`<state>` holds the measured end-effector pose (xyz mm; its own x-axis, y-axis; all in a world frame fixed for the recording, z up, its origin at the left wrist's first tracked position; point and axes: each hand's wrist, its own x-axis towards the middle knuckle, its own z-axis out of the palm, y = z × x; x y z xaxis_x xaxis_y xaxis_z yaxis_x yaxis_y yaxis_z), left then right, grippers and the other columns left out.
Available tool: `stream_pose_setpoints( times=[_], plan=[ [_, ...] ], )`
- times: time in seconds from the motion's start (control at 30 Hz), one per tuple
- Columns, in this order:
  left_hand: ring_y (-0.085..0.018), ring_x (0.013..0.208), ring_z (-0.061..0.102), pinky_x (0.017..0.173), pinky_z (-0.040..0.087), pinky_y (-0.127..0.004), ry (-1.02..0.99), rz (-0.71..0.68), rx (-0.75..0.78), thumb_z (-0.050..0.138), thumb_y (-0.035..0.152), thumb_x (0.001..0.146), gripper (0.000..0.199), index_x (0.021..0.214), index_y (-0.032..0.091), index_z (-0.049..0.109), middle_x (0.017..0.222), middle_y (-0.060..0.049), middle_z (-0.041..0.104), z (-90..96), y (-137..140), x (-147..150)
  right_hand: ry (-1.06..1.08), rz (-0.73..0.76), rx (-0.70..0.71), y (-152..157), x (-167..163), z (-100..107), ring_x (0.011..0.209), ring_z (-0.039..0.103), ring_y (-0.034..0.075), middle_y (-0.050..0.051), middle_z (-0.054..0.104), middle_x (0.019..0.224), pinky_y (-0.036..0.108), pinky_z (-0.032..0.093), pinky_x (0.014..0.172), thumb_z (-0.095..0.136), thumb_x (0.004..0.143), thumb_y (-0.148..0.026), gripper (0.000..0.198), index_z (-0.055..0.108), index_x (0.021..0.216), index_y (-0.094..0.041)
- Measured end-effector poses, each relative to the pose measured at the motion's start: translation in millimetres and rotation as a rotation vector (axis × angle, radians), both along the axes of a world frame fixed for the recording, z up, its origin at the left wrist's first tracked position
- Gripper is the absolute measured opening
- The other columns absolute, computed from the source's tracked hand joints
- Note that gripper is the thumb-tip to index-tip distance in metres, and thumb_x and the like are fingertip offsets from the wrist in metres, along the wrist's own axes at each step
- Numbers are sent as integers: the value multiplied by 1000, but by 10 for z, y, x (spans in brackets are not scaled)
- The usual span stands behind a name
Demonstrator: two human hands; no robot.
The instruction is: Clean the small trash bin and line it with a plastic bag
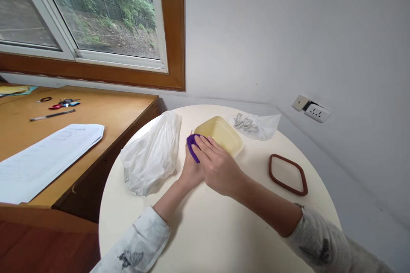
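A pale yellow plastic container [221, 134] is tilted above the round table, with its hollow inside facing up toward me. My left hand [191, 169] holds it at its near left side; most of those fingers are hidden behind the other hand and the cloth. With its fingers bent over a purple cloth [192, 141], my right hand [215, 163] presses the cloth against the container's near left edge. To the right lies a brown frame-like lid [288, 175] with a clear or pale middle, flat on the table and apart from both hands.
On the round white table [224, 230] a crumpled white plastic bag [153, 153] lies at left. A clear bag with grey strips [253, 125] is at the back right. The wooden desk [128, 106] at left bears papers [54, 158], a pen [53, 114] and keys [65, 103].
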<state>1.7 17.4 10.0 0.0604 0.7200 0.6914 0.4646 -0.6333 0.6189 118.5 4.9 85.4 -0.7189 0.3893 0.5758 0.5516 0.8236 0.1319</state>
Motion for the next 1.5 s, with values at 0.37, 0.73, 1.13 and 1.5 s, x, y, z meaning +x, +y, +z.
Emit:
stream_pose_setpoints(
  times=[0.37,0.73,1.13,1.5],
  plan=[
    [-36,126,33,99,36,-52,-8,87,-70,77,31,52,100,134,22,21,136,-15,32,57,-11,51,-76,-33,-75,340,-144,323,119,46,25,17,57,120,41,30,106,35,80,-7,38,57,110,-3],
    [-36,130,21,105,27,-52,5,64,-72,78,27,46,118,138,28,3,139,-13,21,106,-39,99,70,-375,-360,725,263,492,94,56,20,11,63,98,28,41,80,35,75,-3,35,60,98,-12],
    [-36,127,25,105,27,-53,-41,110,-46,77,30,47,115,137,30,6,135,-13,25,148,-10,108,230,-395,-615,502,781,349,69,58,17,4,65,78,26,43,60,30,77,-7,38,63,92,-18],
    [-35,126,28,103,30,-53,-86,169,-65,77,30,47,110,136,29,13,134,-11,29,175,42,121,380,-423,-293,30,836,-194,123,44,21,17,49,130,38,41,100,25,84,-9,48,46,127,-5]
  ],
)
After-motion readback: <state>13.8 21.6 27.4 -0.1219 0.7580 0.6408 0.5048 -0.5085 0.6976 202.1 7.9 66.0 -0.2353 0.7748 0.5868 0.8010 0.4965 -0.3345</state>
